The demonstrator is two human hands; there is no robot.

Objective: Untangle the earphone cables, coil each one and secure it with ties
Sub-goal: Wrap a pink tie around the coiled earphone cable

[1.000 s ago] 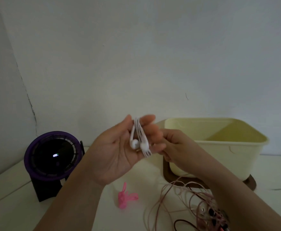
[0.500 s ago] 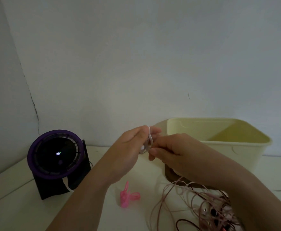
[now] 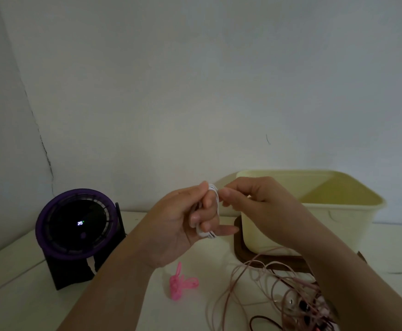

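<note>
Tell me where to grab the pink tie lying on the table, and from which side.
Pinch the pink tie by its narrow tail, the end pointing toward the wall, coming straight down from above. It lies flat on the table, so a sideways approach would probably just push it. Its looped end faces the tangled cables, so keep to the tail.

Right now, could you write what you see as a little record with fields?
left hand: holds white earphone coil looped round its fingers
right hand: pinches the coil's top
table: pink tie in front; tangled pinkish cables at lower right
behind: cream tub on dark wooden board; purple fan at left
</note>
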